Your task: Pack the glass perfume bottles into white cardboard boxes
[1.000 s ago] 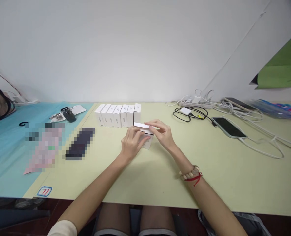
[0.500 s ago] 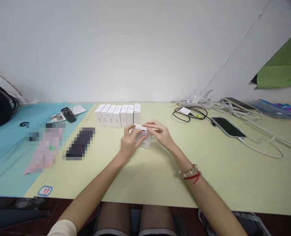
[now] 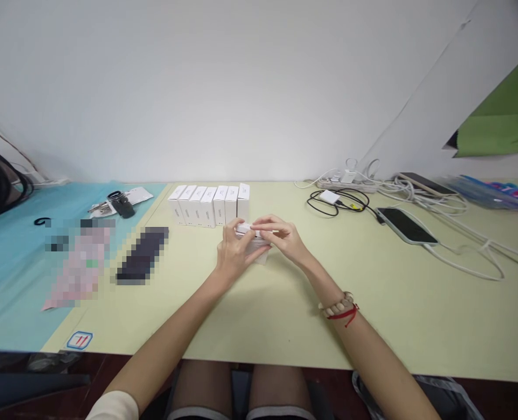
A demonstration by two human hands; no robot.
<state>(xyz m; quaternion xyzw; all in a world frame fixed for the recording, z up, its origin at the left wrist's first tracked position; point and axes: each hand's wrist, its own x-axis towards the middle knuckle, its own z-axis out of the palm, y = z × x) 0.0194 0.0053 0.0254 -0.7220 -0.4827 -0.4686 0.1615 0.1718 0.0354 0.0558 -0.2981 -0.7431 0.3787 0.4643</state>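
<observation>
A small white cardboard box (image 3: 261, 256) stands on the table in front of me, largely covered by my fingers. My left hand (image 3: 235, 251) wraps its left side, with the thumb across the front. The fingers of my right hand (image 3: 283, 238) pinch at the box's top end, where a flap or lid edge shows between both hands. Whether that top is fully closed I cannot make out. Just behind and to the left, several matching white boxes (image 3: 207, 207) stand upright in a row.
Left lie a pixelated dark item (image 3: 143, 256), a pixelated pink item (image 3: 81, 262) and a black jar (image 3: 121, 205) on blue cloth (image 3: 9, 262). Right are a coiled black cable (image 3: 364, 201), a phone (image 3: 406, 226), white cables (image 3: 469, 269) and a power strip (image 3: 364, 185) by the wall.
My left thumb and fingers have shifted slightly at the box's top, and less of its printed front shows now. My right hand has hardly moved; the row of boxes stays put.
</observation>
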